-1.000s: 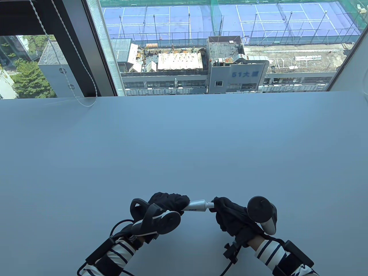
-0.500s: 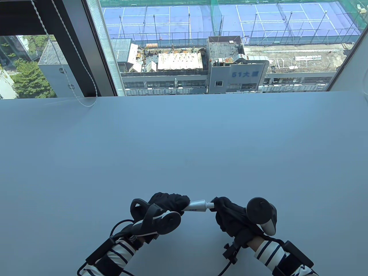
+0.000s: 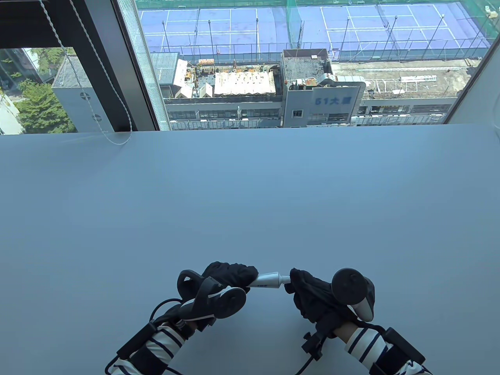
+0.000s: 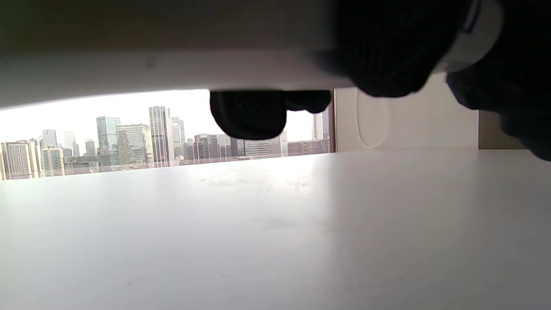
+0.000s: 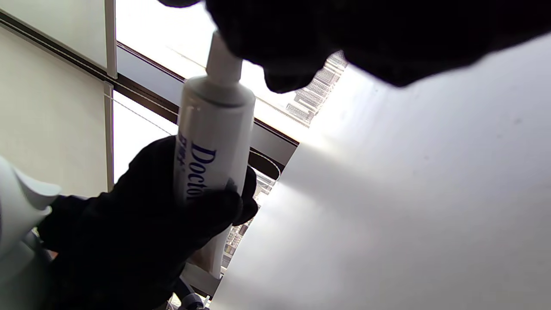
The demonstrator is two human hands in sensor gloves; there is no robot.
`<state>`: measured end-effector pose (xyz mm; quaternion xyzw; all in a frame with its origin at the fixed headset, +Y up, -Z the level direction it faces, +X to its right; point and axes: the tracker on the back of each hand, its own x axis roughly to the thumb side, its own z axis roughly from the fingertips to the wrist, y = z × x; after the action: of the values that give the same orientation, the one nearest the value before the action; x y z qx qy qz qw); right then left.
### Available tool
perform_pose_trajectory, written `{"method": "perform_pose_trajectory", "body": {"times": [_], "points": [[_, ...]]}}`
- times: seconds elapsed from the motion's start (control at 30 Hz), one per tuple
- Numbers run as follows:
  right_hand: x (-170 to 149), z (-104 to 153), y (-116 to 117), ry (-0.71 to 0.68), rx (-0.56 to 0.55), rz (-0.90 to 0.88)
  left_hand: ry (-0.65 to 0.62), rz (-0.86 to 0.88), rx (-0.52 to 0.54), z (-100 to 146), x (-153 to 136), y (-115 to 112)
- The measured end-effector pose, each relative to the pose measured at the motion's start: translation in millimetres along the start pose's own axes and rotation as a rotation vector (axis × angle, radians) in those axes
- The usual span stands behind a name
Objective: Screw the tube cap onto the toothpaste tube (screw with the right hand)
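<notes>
A white toothpaste tube [image 3: 267, 279] with blue lettering is held level just above the table near its front edge. My left hand [image 3: 242, 279] grips the tube's body; the right wrist view shows the tube [image 5: 213, 142] and this hand [image 5: 142, 224] around it. My right hand [image 3: 295, 279] pinches the tube's narrow nozzle end [image 5: 224, 60], and its fingers [image 5: 280, 43] cover the tip. The cap is hidden inside those fingers. The left wrist view shows the tube [image 4: 475, 41] between my left fingers [image 4: 379, 51].
The pale table [image 3: 250, 203] stretches back to a large window [image 3: 297, 62]. A blind cord loop [image 3: 113, 136] hangs down to the table's far left edge. Nothing else lies on the table.
My right hand has turned slightly at the tube's nozzle end, and its tracker has shifted a little left. The tube and my left hand stay where they were.
</notes>
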<state>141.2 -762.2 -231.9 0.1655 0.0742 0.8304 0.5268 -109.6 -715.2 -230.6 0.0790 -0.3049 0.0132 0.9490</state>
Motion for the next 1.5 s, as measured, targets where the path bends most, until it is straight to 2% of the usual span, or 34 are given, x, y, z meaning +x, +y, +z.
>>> {"method": "perform_pose_trajectory", "body": {"times": [0.13, 0.23, 0.3, 0.43, 0.53, 0.63, 0.77, 0.87, 1.03, 1.23, 1.5], "points": [[2.5, -3.5, 2.2, -0.101, 0.095, -0.026, 0.003, 0.000, 0.002, -0.2, -0.6, 0.2], [3.9, -3.6, 4.3, -0.145, 0.088, -0.054, 0.001, 0.002, 0.002, -0.3, -0.2, -0.2], [4.5, -3.8, 4.4, -0.138, 0.069, -0.052, -0.008, -0.004, 0.001, -0.3, 0.9, -0.6], [1.5, -1.8, 1.8, -0.026, -0.010, 0.008, -0.012, -0.009, 0.009, -0.6, 2.8, 0.4], [1.7, -1.9, -0.7, -0.034, 0.018, 0.046, -0.009, 0.010, 0.009, -0.5, 2.2, 1.2], [7.9, -4.1, -0.2, -0.151, 0.079, 0.105, -0.009, 0.019, 0.012, -0.7, 1.7, 3.0], [20.9, -4.5, 2.9, -0.318, 0.134, 0.289, -0.017, 0.099, -0.005, -1.5, 2.2, 4.2], [27.7, -1.7, 4.5, -0.387, 0.047, 0.360, -0.035, 0.106, -0.010, -1.5, 6.2, 4.7], [26.3, -1.7, 1.9, -0.299, -0.024, 0.312, -0.040, 0.043, 0.021, -1.6, 11.8, 6.5], [17.4, -6.7, -0.4, -0.040, -0.049, 0.036, -0.047, -0.164, 0.106, -0.8, 24.0, 12.7], [11.8, -5.6, -2.6, 0.143, -0.066, -0.167, -0.065, -0.404, 0.199, 0.6, 39.2, 11.3]]}}
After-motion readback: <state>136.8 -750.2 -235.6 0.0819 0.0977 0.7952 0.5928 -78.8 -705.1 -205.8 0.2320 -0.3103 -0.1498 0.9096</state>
